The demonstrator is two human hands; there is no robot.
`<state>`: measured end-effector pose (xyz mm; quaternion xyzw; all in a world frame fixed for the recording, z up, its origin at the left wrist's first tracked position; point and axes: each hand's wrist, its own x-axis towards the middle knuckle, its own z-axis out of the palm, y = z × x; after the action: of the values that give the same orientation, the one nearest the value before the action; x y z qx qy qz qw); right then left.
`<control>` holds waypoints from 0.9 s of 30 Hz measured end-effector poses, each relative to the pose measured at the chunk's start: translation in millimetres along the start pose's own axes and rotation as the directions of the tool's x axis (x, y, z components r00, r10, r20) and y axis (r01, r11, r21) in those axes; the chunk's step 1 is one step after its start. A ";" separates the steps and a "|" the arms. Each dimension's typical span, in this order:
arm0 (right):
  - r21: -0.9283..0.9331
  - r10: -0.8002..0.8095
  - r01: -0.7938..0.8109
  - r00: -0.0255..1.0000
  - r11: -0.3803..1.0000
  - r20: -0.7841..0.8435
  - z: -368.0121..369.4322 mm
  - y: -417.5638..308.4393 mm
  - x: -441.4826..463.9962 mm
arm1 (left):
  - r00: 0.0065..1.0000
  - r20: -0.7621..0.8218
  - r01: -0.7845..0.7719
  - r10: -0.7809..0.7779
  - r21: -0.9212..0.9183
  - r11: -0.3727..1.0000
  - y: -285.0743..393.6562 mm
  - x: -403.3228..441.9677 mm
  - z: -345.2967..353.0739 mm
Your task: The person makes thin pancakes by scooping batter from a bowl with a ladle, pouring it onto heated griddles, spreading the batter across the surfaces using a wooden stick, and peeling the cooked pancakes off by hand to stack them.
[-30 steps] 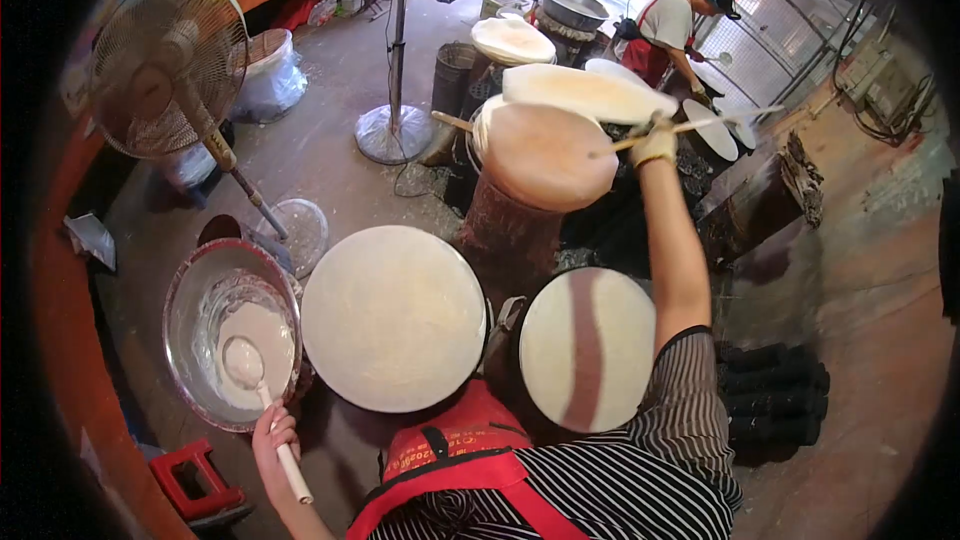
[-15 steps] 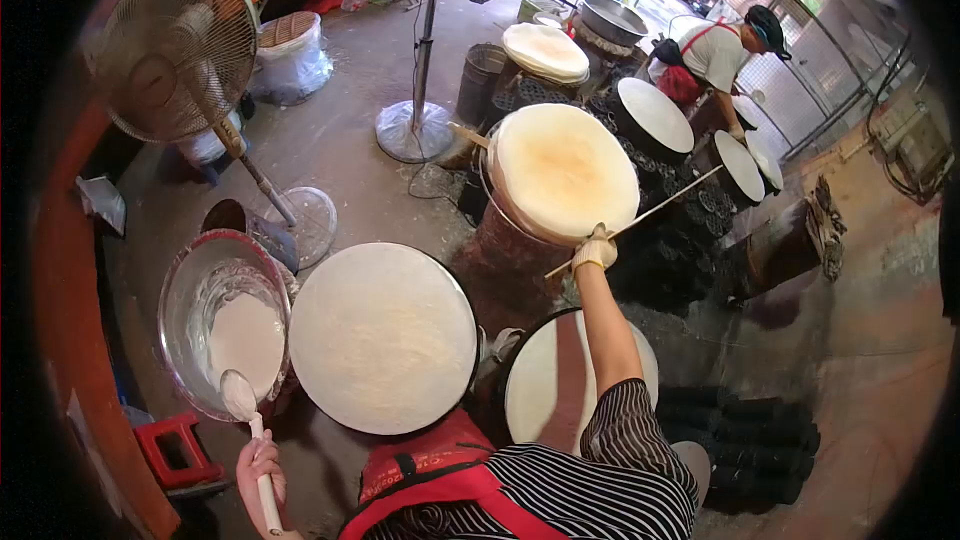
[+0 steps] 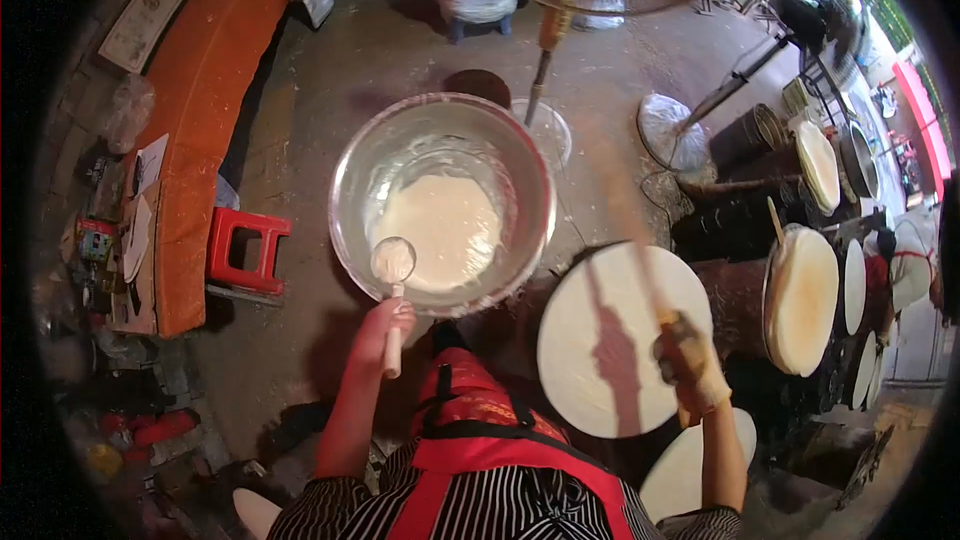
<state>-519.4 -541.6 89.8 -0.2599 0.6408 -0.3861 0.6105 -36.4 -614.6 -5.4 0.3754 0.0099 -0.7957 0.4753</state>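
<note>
My left hand (image 3: 388, 325) is closed round the pale handle of a ladle (image 3: 393, 262), whose bowl is over the near left part of a large metal basin (image 3: 343, 190) of pale batter (image 3: 445, 225). My right hand (image 3: 692, 368), in a pale glove, is closed on a wooden stick (image 3: 640, 250), blurred by motion. That hand is above the right part of a round pan covered with a pale layer (image 3: 590, 340), where a shadow falls. Another round pale surface (image 3: 685, 480) lies partly behind my right forearm.
A stack of round pale sheets (image 3: 803, 300) stands on a drum at right, with more round pans beyond. A person (image 3: 912, 265) is at the far right. Fans, a red stool (image 3: 247, 252) and an orange-covered table (image 3: 200, 160) surround the basin.
The view has turned left towards the basin. My right hand with the stick has come back from the stack to the near pan. My left hand still holds the ladle.
</note>
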 end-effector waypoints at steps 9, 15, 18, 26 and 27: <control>-0.673 0.264 -0.012 0.925 0.739 0.274 167.6 -55.4 210.0 | 0.811 -0.549 0.013 0.202 0.362 0.932 113.2 245.1 -162.2; -0.787 0.183 0.435 0.814 0.438 0.552 270.5 -116.8 341.8 | 0.833 -0.543 -0.116 -0.108 -0.362 0.925 65.3 236.0 -140.2; -0.540 0.211 0.772 0.498 0.335 0.841 291.2 -84.4 404.7 | 0.824 -0.471 -0.145 -0.316 -0.713 0.686 53.0 239.4 -120.9; -0.632 0.354 0.765 0.630 -0.126 0.692 323.3 -77.0 315.6 | 0.804 -0.593 -0.068 -0.039 -0.157 0.985 83.7 259.7 -110.6; -0.713 0.405 0.686 0.698 -0.144 0.591 322.1 -76.3 296.0 | 0.786 -0.618 0.067 -0.031 0.035 0.997 89.4 249.9 -101.7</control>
<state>-248.7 -880.1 -6.4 -0.8203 0.3778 0.2840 0.3221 25.0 -812.8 -199.5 0.6269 0.1524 -0.6416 0.4148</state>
